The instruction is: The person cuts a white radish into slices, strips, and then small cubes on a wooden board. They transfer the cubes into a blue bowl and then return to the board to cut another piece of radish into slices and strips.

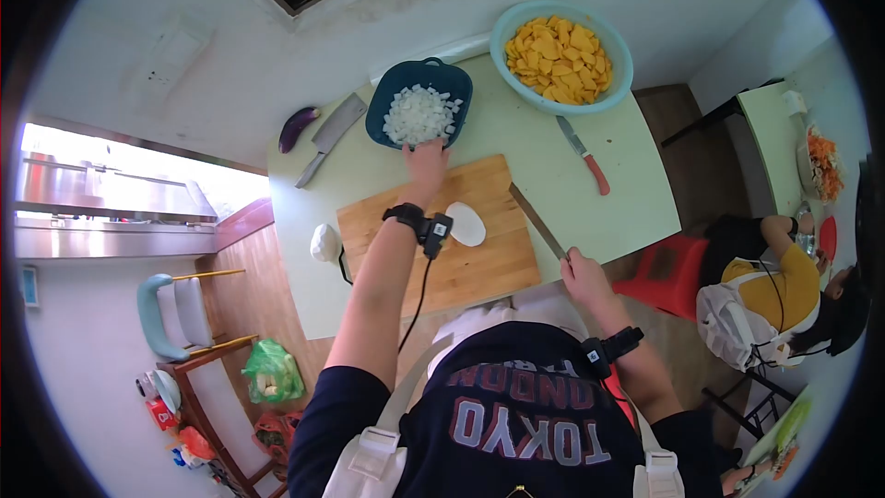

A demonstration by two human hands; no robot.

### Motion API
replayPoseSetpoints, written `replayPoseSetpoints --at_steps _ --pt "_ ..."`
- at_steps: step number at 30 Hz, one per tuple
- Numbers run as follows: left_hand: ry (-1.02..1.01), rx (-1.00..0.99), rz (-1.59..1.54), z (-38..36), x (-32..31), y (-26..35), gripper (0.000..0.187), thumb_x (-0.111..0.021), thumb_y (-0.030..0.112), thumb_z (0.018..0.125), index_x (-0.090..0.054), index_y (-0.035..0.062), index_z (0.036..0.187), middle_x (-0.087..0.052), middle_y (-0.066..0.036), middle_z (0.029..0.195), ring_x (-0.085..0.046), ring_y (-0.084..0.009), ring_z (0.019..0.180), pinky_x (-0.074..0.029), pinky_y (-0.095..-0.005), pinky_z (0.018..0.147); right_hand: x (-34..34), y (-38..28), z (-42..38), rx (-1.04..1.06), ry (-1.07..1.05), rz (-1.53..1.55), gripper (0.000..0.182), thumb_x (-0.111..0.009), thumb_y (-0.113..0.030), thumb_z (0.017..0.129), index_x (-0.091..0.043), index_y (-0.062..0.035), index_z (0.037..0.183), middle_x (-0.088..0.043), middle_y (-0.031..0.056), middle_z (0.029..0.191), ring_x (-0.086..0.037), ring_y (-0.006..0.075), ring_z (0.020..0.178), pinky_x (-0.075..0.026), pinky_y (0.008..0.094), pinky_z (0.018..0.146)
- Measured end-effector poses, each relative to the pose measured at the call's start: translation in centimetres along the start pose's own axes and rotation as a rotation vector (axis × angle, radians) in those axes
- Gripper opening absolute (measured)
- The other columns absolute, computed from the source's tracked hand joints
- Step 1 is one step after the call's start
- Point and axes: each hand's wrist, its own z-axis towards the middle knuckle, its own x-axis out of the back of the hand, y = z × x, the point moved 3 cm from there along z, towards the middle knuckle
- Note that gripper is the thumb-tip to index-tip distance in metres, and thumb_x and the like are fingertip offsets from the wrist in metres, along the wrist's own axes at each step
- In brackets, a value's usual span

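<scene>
My left hand (427, 166) reaches over the near rim of a dark teal basket (376, 122) heaped with diced white vegetable (420, 116). Its fingers look slightly apart at the edge of the dice, with the tips partly hidden. My right hand (586, 278) is closed around the handle of a long kitchen knife (537, 221), whose blade points away across the right edge of the wooden cutting board (489, 267). On the board lies a smooth white oval vegetable piece (466, 224), just right of my left wrist.
A cleaver (337, 124) and an eggplant (297, 128) lie left of the basket. A light blue basin (623, 60) holds yellow-orange slices. Right of the board lies a red-handled knife (590, 161). A white lump (324, 243) sits at left. Another person (779, 286) sits at right.
</scene>
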Motion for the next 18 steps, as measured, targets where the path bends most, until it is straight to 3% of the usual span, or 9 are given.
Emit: replayPoseSetpoints --at_steps 3,7,10,12,13,15,17,18 --pt "0.061 -0.111 0.131 -1.7 -0.6 -2.7 0.018 -0.056 0.012 0.072 -0.061 0.0091 0.089 -0.064 -0.006 0.083 -0.056 -0.0203 0.097 -0.026 -0.0549 0.099 0.1 0.0 -0.2 -0.013 -0.006 0.024 0.019 -0.048 -0.02 0.086 -0.046 -0.0015 0.083 -0.057 0.021 0.064 -0.057 0.0406 0.062 -0.045 0.0497 0.057" --pt "-0.018 -0.071 0.19 -6.1 3.0 -5.4 0.016 -0.056 0.01 0.071 -0.061 0.0102 0.086 -0.064 -0.006 0.085 -0.056 -0.0199 0.097 -0.024 -0.0543 0.1 -0.7 -0.2 0.3 0.017 -0.048 0.03 0.018 -0.048 -0.02 0.086 -0.047 -0.0015 0.086 -0.058 0.0206 0.065 -0.057 0.0402 0.063 -0.045 0.0491 0.057" --pt "0.051 -0.065 0.015 -8.2 3.5 -6.7 0.014 -0.057 0.01 0.071 -0.061 0.009 0.084 -0.062 -0.008 0.097 -0.054 -0.0227 0.103 -0.024 -0.0541 0.1 -1.1 -1.9 1.4 0.08 -0.125 -0.008 0.018 -0.048 -0.019 0.085 -0.048 -0.0017 0.089 -0.058 0.0202 0.065 -0.058 0.0397 0.063 -0.045 0.0491 0.057" --pt "0.345 -0.075 0.223 -9.6 3.4 -6.7 0.017 -0.057 0.01 0.073 -0.063 0.0091 0.089 -0.056 -0.012 0.112 -0.048 -0.0258 0.113 -0.025 -0.0528 0.1 -1.3 -3.2 2.1 0.124 -0.159 -0.05 0.019 -0.048 -0.02 0.085 -0.049 -0.0017 0.09 -0.058 0.0201 0.065 -0.058 0.0395 0.063 -0.046 0.0492 0.057" --pt "0.346 -0.067 0.223 -9.7 3.3 -7.0 0.017 -0.057 0.01 0.073 -0.063 0.0091 0.089 -0.056 -0.012 0.112 -0.048 -0.0258 0.113 -0.025 -0.0528 0.1 -1.7 -3.7 2.4 0.136 -0.167 -0.061 0.018 -0.049 -0.019 0.084 -0.049 -0.002 0.09 -0.059 0.02 0.066 -0.058 0.0393 0.063 -0.046 0.0493 0.057" --pt "0.371 0.102 0.221 -9.2 3.2 -8.0 0.025 -0.054 0.009 0.077 -0.062 0.0091 0.101 -0.047 -0.016 0.126 -0.04 -0.0285 0.121 -0.028 -0.0461 0.101 -2.8 -4.5 3.1 0.143 -0.173 -0.079 0.018 -0.049 -0.018 0.083 -0.05 -0.0023 0.091 -0.059 0.02 0.066 -0.059 0.0391 0.063 -0.046 0.0495 0.057" --pt "0.269 0.236 -0.079 -8.0 0.8 -12.5 0.036 -0.051 0.006 0.079 -0.056 0.0073 0.115 -0.042 -0.017 0.131 -0.036 -0.0295 0.124 -0.029 -0.0391 0.103 -4.3 -3.9 3.7 0.184 -0.188 -0.077 0.021 -0.05 -0.017 0.081 -0.05 -0.003 0.097 -0.058 0.0216 0.066 -0.058 0.04 0.065 -0.044 0.0509 0.058" --pt "-0.043 0.072 0.403 -7.0 0.0 -13.2 0.043 -0.05 0.006 0.08 -0.048 0.0028 0.123 -0.037 -0.018 0.136 -0.031 -0.0301 0.128 -0.025 -0.035 0.107 -4.8 -4.0 4.1 0.185 -0.203 -0.062 0.021 -0.052 -0.016 0.077 -0.052 -0.0024 0.094 -0.058 0.0211 0.066 -0.058 0.0389 0.065 -0.045 0.0498 0.057"
